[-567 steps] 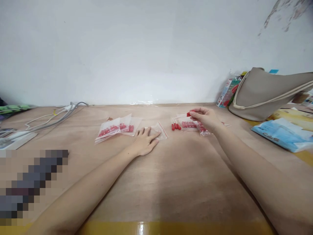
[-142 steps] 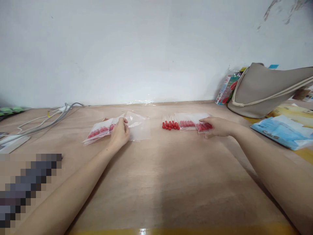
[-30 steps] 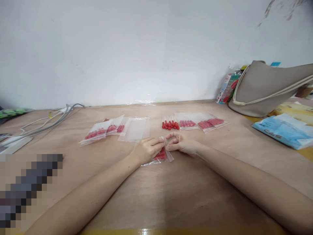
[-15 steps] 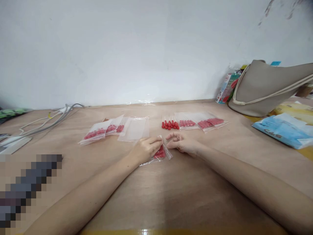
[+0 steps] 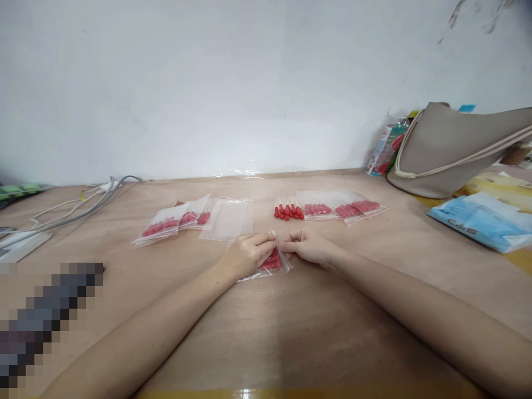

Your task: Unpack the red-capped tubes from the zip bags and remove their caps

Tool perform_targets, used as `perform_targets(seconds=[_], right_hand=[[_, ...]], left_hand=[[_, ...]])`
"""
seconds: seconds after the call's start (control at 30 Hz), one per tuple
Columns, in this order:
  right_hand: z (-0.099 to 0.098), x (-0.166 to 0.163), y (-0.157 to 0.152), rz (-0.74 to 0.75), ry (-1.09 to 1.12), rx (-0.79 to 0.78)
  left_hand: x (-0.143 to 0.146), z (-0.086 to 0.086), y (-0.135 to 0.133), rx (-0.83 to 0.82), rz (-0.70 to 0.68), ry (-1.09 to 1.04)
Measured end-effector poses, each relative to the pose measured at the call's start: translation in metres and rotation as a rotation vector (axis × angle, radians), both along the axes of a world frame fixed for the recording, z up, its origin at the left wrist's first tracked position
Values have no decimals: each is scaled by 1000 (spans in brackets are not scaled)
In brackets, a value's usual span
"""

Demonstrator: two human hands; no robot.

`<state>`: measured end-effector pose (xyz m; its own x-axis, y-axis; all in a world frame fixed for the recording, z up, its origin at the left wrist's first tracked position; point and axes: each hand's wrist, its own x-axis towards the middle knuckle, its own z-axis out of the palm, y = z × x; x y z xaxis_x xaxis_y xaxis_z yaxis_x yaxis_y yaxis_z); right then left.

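In front of me on the table lies a clear zip-lock bag with red-headed sticks showing inside it. My left hand rests over the bag, its fingers closed on the upper part and hiding much of it. My right hand pinches the bag's right edge between thumb and fingers. Just behind my hands stands a bunch of loose sticks with round red heads. To its right are several filled bags. Flat clear bags lie behind my left hand, with more filled bags to their left.
At the back right a grey bag with a cord leans by a plastic-wrapped pack. A blue tissue pack is in front of it. Cables run along the left side. A blurred-out dark object lies at the near left.
My right hand has moved slightly left, and its fingers have closed on the edge of the zip-lock bag. The left hand has stayed in place.
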<state>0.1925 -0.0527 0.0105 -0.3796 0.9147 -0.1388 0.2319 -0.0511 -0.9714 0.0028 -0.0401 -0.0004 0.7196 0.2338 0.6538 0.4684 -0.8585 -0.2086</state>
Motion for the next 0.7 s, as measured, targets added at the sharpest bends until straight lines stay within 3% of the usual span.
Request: perform_targets(seconds=[0.13, 0.27, 0.4, 0.53, 0.7], right_hand=[[0, -2, 0, 8, -48, 41], [-6, -1, 1, 46, -136, 222], [-13, 8, -2, 46, -139, 541], [-16, 16, -5, 184, -365, 999], [-15, 15, -2, 177, -574, 1198]], left_hand=[[-1, 0, 1, -31, -10, 9], [-3, 1, 3, -68, -10, 15], [-4, 0, 4, -63, -4, -10], [-4, -1, 5, -68, 3, -25], [-3, -2, 5, -76, 3, -33]])
